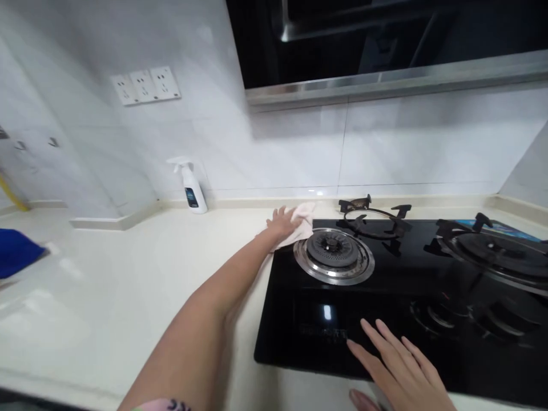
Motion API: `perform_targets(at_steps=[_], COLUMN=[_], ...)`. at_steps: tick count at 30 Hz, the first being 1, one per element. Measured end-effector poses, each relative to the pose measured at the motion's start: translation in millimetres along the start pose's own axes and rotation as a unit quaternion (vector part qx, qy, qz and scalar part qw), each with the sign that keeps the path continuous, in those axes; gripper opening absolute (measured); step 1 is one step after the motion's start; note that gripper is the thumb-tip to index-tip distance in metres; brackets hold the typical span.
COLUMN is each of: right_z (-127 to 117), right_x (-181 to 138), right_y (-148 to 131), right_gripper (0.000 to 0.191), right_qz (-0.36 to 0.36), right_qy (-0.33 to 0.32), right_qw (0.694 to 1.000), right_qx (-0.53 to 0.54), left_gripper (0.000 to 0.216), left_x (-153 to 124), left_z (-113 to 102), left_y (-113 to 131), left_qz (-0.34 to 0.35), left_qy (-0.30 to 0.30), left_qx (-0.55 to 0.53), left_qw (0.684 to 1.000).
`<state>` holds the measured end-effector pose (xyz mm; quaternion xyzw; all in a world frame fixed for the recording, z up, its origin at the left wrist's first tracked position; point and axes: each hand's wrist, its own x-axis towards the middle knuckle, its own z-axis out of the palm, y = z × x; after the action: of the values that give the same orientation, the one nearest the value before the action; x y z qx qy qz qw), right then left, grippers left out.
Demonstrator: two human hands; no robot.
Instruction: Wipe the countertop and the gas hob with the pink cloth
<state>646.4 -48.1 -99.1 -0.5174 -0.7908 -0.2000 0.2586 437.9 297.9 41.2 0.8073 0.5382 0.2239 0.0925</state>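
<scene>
A pale pink-white cloth (304,219) lies at the back left corner of the black gas stove (299,308), partly on the counter. My left hand (280,224) reaches far forward and presses on the cloth, its thumb side against the bunched part. Some of the cloth is hidden under that hand. Just right of it is the left burner (333,251), with its metal ring bare of a pan support. My right hand (400,368) is open at the stove's front edge, fingers spread, holding nothing. Whether its fingertips touch the glass I cannot tell.
Behind the left burner sits a loose black pan support (374,222). The right burner (500,254) carries its own support. A white spray bottle (192,188) stands by the wall. At far left lies a blue item (19,251). A range hood (385,80) overhangs the stove.
</scene>
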Motion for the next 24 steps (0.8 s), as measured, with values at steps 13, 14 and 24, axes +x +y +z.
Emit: perform_targets(at_steps=[13, 14, 24], right_z=[-38, -40, -55], right_x=[18, 20, 32], right_y=[-29, -30, -30], right_gripper=[0.047, 0.046, 0.047], right_qz=[0.102, 0.112, 0.163], right_qy=[-0.041, -0.048, -0.07], right_qw=[0.989, 0.988, 0.968], right_qx=[0.095, 0.099, 0.176], left_gripper=[0.073, 0.072, 0.071], left_x=[-31, -44, -197], left_z=[15, 12, -13], left_y=[6, 7, 28], left_qz=[-0.041, -0.037, 0.034], left_qy=[-0.098, -0.097, -0.094], left_qx=[0.129, 0.131, 0.123], left_qw=[0.986, 0.986, 0.987])
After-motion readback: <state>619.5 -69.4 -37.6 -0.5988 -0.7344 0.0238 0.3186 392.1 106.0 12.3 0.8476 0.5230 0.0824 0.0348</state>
